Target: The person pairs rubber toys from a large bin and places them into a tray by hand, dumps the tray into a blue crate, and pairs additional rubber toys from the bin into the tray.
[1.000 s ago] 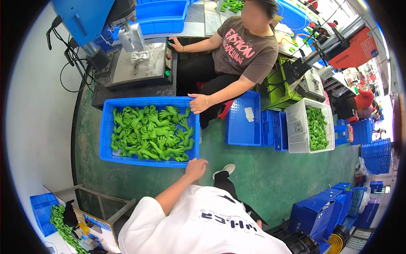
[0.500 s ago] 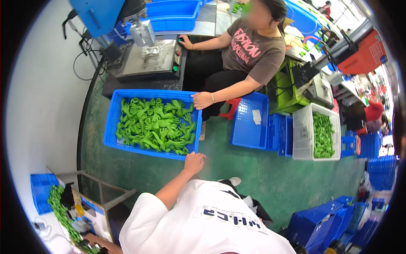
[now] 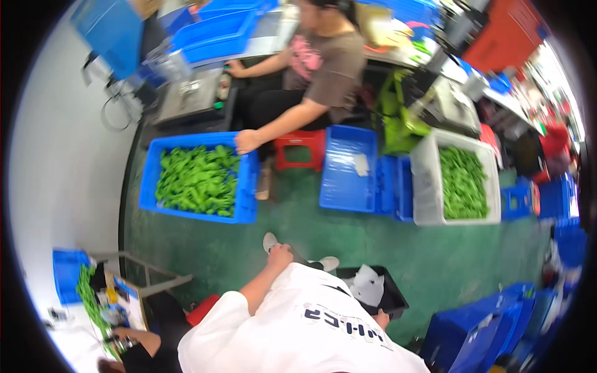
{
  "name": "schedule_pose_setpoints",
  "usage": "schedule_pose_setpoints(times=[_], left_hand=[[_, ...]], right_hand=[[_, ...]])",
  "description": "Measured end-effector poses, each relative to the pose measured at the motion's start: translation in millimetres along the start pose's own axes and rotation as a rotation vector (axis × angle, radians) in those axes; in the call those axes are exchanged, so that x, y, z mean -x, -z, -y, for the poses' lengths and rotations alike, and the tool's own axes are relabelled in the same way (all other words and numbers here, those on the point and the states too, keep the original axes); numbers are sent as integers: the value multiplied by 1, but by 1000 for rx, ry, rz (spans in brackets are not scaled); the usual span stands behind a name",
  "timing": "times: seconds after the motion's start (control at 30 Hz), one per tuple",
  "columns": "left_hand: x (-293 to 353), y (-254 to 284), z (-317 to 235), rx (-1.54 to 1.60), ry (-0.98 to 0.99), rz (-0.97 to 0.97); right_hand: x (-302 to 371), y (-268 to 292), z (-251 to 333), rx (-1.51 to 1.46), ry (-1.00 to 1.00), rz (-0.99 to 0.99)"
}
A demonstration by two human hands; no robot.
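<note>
Half a second ago the left hand (image 3: 281,255) was at the near corner of the blue tub (image 3: 186,214); now it is well apart from it, fingers curled, though blur hides whether it is clenched. The black bin (image 3: 395,298), with crumpled white material (image 3: 368,286) inside, now shows plainly at the person's right side, the right hand (image 3: 381,319) grasping its near edge. Its visible part slants from upper left to lower right; the shirt (image 3: 298,329) covers some, so its true long axis cannot be told
</note>
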State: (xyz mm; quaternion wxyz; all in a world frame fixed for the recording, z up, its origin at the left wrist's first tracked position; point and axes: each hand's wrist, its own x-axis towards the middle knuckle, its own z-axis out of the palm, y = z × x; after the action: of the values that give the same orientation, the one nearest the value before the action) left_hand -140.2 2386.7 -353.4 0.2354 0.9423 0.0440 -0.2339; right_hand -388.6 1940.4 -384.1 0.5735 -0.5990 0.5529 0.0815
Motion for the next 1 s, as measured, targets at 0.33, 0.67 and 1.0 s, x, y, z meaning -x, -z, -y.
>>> schedule_pose_setpoints(times=[0.33,0.67,1.0], left_hand=[[-97,-117,-255,10,-297,411],[-188,-311,-623,-298,-666,786],[-241,-461,-961,-573,-713,1024]], right_hand=[[-18,114,2,-111,-277,-350],[-119,258,-57,578,-320,-501],[-266,450,90,-134,-568,-945]])
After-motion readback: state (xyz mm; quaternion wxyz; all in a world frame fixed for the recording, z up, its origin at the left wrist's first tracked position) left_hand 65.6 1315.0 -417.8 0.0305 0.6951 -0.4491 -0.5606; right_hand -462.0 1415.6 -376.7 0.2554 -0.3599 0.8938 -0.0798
